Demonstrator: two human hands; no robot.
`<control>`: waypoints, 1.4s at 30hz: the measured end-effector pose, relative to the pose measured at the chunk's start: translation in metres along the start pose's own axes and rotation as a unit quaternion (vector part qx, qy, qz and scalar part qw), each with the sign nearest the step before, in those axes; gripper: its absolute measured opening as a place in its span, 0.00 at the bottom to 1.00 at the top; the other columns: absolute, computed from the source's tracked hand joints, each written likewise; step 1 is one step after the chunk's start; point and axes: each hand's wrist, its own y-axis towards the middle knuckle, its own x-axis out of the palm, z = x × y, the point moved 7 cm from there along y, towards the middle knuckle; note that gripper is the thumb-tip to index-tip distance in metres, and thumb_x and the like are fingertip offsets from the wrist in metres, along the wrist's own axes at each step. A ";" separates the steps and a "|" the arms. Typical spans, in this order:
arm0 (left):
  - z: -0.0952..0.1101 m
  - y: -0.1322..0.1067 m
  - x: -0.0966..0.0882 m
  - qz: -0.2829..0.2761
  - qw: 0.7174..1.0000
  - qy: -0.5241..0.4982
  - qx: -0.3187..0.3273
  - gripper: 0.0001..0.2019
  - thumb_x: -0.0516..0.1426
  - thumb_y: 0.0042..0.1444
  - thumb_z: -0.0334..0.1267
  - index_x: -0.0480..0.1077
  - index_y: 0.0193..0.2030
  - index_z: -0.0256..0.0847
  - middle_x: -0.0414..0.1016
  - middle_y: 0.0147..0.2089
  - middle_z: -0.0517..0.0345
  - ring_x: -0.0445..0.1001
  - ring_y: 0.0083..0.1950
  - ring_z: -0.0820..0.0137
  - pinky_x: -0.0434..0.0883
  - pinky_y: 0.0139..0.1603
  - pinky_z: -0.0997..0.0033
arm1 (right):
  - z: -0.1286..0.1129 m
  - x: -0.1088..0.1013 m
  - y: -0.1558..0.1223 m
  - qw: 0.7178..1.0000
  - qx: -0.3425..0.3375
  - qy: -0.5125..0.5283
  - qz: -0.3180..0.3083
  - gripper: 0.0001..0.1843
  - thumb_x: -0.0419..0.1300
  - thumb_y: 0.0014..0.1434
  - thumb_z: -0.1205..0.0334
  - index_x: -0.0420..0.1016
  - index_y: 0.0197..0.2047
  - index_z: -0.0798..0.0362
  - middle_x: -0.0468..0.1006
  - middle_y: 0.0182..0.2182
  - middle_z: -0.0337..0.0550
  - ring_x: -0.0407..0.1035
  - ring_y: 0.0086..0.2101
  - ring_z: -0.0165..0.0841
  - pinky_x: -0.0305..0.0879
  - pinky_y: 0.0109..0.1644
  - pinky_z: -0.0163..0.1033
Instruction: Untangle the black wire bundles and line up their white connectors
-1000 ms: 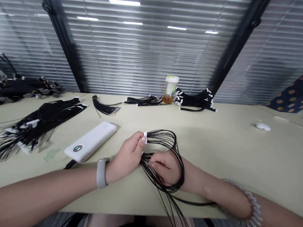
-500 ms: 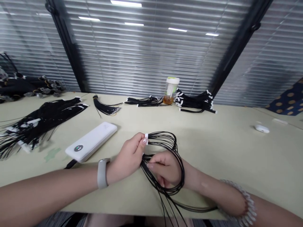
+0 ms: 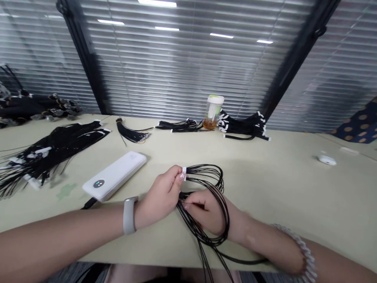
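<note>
A bundle of thin black cables [image 3: 224, 220] is looped in front of me, with loose ends hanging over the table's near edge. My left hand [image 3: 161, 196] pinches the bundle by a small white connector [image 3: 184, 173] at its upper left end. Inside the loop, my right hand [image 3: 207, 210] has thumb and fingertips closed on the cables just below my left hand. The cable loop passes over the back of my right hand. What exactly lies between the right fingertips is partly hidden.
Left of my hands lies a white power bank [image 3: 116, 177] with a black lead. Black cable piles [image 3: 55, 147] are at the left; further cable bundles [image 3: 246, 125] lie by the blinds. A lidded jar [image 3: 212, 112] stands among them. A white earbud case [image 3: 326, 160] sits at right.
Both hands and the looped cables have shifted very slightly to the right in view. The grip of each hand looks the same.
</note>
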 end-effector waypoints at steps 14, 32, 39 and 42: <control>-0.005 0.004 0.003 -0.011 1.000 -0.007 -0.022 0.13 0.42 0.62 0.41 0.53 0.27 0.41 0.56 0.25 0.64 0.55 0.27 0.74 0.57 0.29 0.73 | -0.014 -0.005 -0.004 0.988 -0.060 -0.137 0.049 0.10 0.46 0.57 0.65 0.62 0.26 0.55 0.65 0.20 0.36 0.55 0.21 0.24 0.48 0.24 0.32; 0.001 0.003 0.008 -0.046 0.999 0.022 -0.015 0.13 0.42 0.62 0.40 0.54 0.27 0.41 0.58 0.25 0.63 0.56 0.27 0.73 0.56 0.29 0.72 | -0.025 0.010 -0.007 0.917 -0.113 -0.379 0.051 0.09 0.50 0.48 0.71 0.69 0.30 0.55 0.72 0.19 0.43 0.61 0.17 0.31 0.45 0.20 0.37; -0.002 0.003 0.007 -0.039 0.999 -0.011 -0.020 0.13 0.42 0.62 0.41 0.53 0.26 0.41 0.57 0.24 0.64 0.56 0.27 0.73 0.57 0.29 0.72 | -0.019 0.008 -0.009 0.922 -0.145 -0.359 0.027 0.07 0.49 0.49 0.71 0.66 0.29 0.53 0.71 0.19 0.40 0.60 0.18 0.29 0.48 0.21 0.36; -0.003 0.004 0.006 -0.025 0.999 -0.027 -0.028 0.14 0.42 0.61 0.42 0.53 0.26 0.41 0.56 0.23 0.65 0.56 0.26 0.74 0.57 0.28 0.73 | -0.019 0.004 -0.008 0.926 -0.148 -0.346 0.038 0.06 0.49 0.49 0.71 0.66 0.28 0.53 0.70 0.20 0.40 0.60 0.19 0.29 0.51 0.24 0.36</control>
